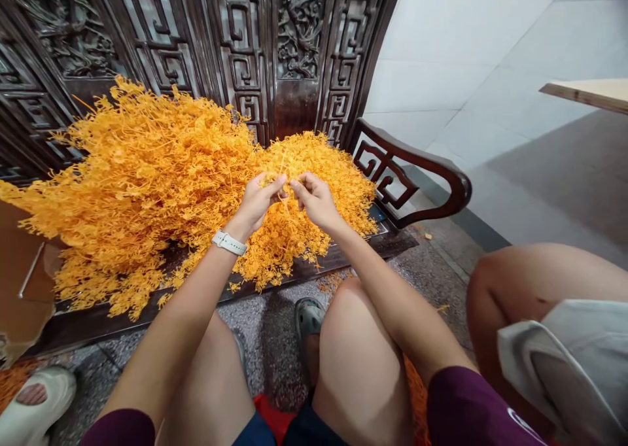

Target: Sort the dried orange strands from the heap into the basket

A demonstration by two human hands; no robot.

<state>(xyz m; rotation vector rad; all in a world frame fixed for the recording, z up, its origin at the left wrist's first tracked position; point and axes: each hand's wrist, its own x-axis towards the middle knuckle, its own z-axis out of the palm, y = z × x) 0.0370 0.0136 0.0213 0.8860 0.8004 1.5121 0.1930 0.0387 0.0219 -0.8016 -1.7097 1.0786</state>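
A large heap of orange plastic flower sprigs (pixel 161 178) covers the seat of a dark carved wooden bench (pixel 297 109). A smaller, rounder mound (pixel 338 184) of the same orange sprigs lies to its right. Over this mound, my left hand (pixel 258 203), with a white band on its wrist, pinches a thin orange sprig (pixel 283 165). My right hand (pixel 316 201) is close beside it, thumb and fingers pinched at the same sprig. The fingertips of both hands nearly meet. The fingers partly hide the sprig's lower part, and its colour blends with the mound behind.
The bench's curved armrest (pixel 458 191) stands at the right. A torn cardboard box (pixel 24 269) is at the left edge. Another person's bare knee (pixel 520 276) is close on the right, and a pale clog (pixel 44 400) at lower left. A board edge (pixel 589 96) juts in at upper right.
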